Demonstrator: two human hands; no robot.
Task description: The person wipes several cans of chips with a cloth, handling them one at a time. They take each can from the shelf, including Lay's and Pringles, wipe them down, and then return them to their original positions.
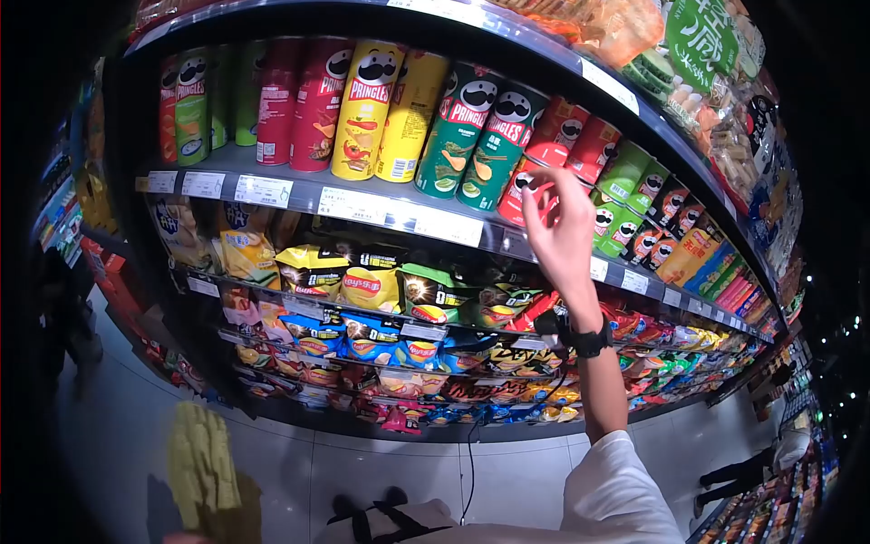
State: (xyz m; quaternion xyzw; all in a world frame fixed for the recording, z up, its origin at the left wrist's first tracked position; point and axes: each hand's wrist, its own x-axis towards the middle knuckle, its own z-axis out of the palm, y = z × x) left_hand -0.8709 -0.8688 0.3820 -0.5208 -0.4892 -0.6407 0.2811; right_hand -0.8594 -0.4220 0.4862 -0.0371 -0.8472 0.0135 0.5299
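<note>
My right hand (564,222), with a black watch at the wrist, is at the upper shelf, its thumb and fingers curled round a small red Pringles can (546,205). Another small red can (515,192) stands just left of it. Tall green Pringles cans (494,145) are further left, beside yellow ones (366,113). At the bottom left edge only a sliver of my left hand (186,539) shows, below a crinkled yellow-green item (204,462) that it appears to hold; its fingers are mostly out of view.
The shelf edge (399,210) carries price labels. Lower shelves hold chip bags (372,288). Small green cans (616,227) stand to the right, and snack packs (707,54) fill the top shelf. A cable (470,471) hangs over the floor. Another person (748,471) is at the lower right.
</note>
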